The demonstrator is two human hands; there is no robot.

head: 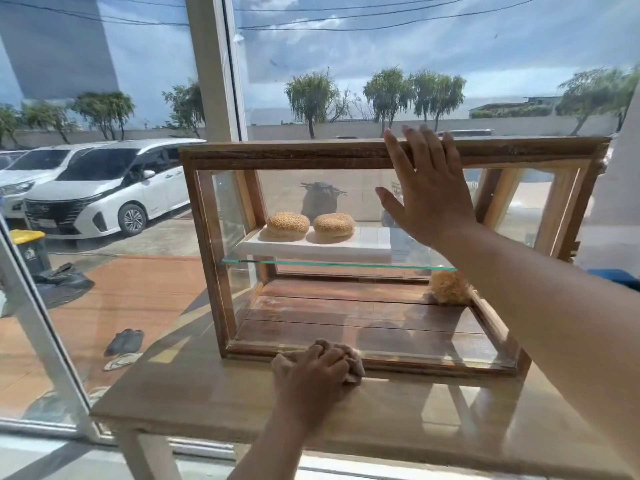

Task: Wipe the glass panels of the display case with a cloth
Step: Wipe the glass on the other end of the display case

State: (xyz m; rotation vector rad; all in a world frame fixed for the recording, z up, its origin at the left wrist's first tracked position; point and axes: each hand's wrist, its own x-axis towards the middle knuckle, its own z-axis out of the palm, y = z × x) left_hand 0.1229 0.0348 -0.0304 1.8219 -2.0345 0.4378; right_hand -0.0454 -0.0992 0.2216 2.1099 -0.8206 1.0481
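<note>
Case [277,152]: standing on the bench [207,403], wood frame all round, front glass [311,306] facing this way.
Cloth [353,362]: lying bunched at the case's bottom front rail, left of the middle, touching the rail and the bench.
Left hand [311,372]: gripping the cloth, fingers curled over the bundle and pressing it down.
Right hand [433,199]: lying flat with fingers spread, palm on the front glass in the case's upper right part, fingertips reaching over the top rail.
Inside the case: two buns [288,225] sitting on a white tray on the glass shelf [311,263], towards the left; a fibrous lump [448,287] resting in the back right corner of the floor.
Step in hand: judging by the cloth's place, beginning the front glass at its lowest edge.
Bracing: probably steadying the case against the push. Shifting the palm up onto the top rail would be sparing the glass fresh prints.
Cloth shape: flattening the bundle into a pad would be giving wider, more even contact than a knot.
Stroke: working in overlapping passes across the case, pressing lightly, carrying the cloth right into the corners where frame meets glass.
Risk: pushing hard low down could be sliding the case back along the bench, so keeping the upper hand firm matters.
Side glass [225,216]: needing its own pass afterwards.
</note>
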